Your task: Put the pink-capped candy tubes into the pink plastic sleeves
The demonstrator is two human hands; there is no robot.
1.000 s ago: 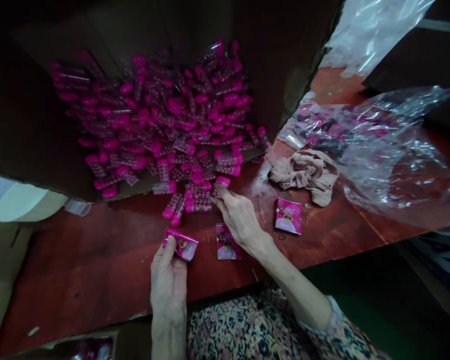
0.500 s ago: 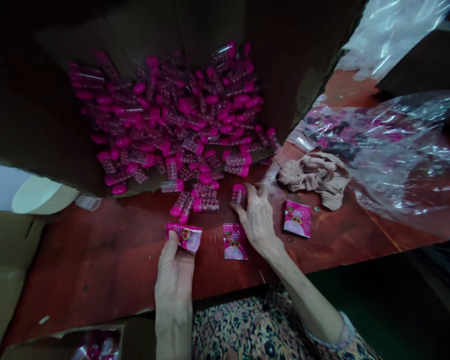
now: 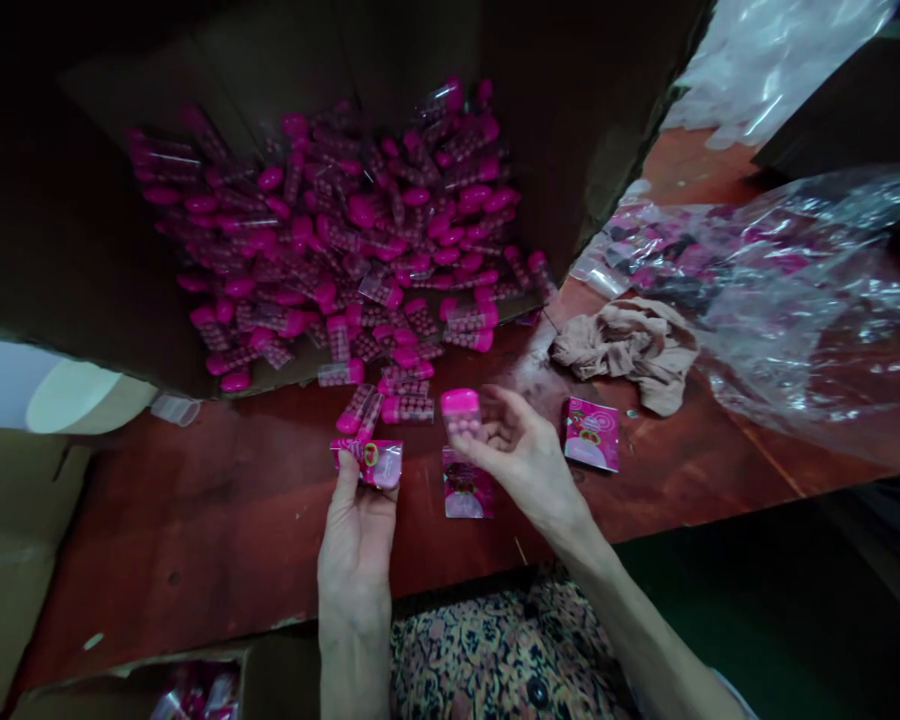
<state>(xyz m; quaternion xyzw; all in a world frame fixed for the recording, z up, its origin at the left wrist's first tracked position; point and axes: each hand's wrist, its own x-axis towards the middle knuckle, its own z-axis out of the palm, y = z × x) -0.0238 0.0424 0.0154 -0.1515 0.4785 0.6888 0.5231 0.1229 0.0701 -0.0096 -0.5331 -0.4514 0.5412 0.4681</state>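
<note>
A glossy pink printed wrapper [image 3: 385,463] with a yellow-green emblem is pinched in the left hand [image 3: 358,535]. A clear bottle [image 3: 462,418] of round pink pellets, its pink cap facing away from the person, sits in the right hand [image 3: 532,460].

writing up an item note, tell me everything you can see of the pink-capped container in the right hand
The pink-capped container has a glossy bright pink cap, fitted on, and a clear, plastic-looking body showing round pinkish balls. The right hand holds it by thumb and fingers, cap end uppermost in the view, apparently raised over the red table. Only that hand seems to touch it. Blur hides finer detail.
</note>
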